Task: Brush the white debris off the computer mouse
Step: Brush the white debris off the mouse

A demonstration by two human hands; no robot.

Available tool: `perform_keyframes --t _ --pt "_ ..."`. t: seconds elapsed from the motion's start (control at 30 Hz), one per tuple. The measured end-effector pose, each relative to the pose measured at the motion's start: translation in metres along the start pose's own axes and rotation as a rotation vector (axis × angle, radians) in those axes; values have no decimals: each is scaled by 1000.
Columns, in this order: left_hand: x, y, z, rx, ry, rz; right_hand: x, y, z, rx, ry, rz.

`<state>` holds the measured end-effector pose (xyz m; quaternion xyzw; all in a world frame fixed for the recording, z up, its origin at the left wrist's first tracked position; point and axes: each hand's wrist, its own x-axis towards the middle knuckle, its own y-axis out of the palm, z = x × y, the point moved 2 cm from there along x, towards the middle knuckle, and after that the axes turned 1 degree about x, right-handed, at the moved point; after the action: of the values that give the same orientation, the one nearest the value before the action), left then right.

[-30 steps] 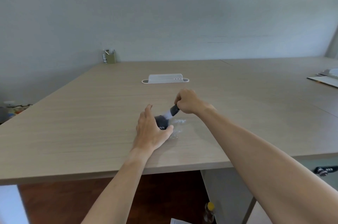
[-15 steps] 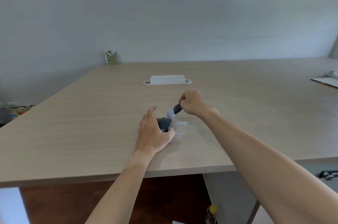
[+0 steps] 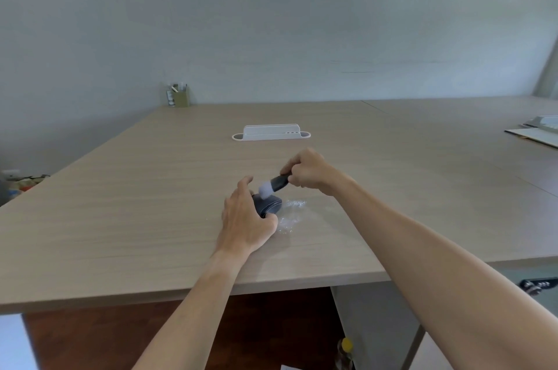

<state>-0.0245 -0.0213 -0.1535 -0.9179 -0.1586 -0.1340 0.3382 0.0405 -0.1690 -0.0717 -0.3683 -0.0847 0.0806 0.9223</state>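
A dark computer mouse (image 3: pixel 269 204) rests on the wooden table (image 3: pixel 120 203), tipped onto its side. My left hand (image 3: pixel 246 217) grips it from the near left, thumb under its right edge. My right hand (image 3: pixel 308 168) is closed on the black handle of a small brush (image 3: pixel 273 185). Its white bristles touch the mouse's top. White debris (image 3: pixel 291 212) lies scattered on the table just right of the mouse.
A white oblong holder (image 3: pixel 270 131) stands further back at the middle of the table. An olive pen cup (image 3: pixel 180 96) sits at the far left corner by the wall. Papers (image 3: pixel 540 129) lie at the right edge. The table's front edge runs below my forearms.
The brush lifted off the mouse half a second ago and its bristles are now back down on the mouse's top. My left hand has turned the mouse slightly, showing more of its side.
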Motion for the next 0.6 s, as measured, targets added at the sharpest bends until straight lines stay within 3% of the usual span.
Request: perform_keyframes --t 0.13,0.23,0.33,0.43,0.5,0.6 --pt "-1 -1 -1 3 19 -12 4 4 -8 -169 -3 -60" --pt "1 0 0 4 24 -21 5 -2 -7 -79 -18 -128" --pt "2 2 1 8 31 -27 0 -3 -5 52 -1 -50" --pt "2 1 1 24 38 -33 -2 2 -9 -73 5 15" --pt "2 1 2 37 43 -35 -1 0 -13 -169 -8 -74" --pt "3 2 3 39 45 -36 -1 -6 -15 -56 -22 -151"
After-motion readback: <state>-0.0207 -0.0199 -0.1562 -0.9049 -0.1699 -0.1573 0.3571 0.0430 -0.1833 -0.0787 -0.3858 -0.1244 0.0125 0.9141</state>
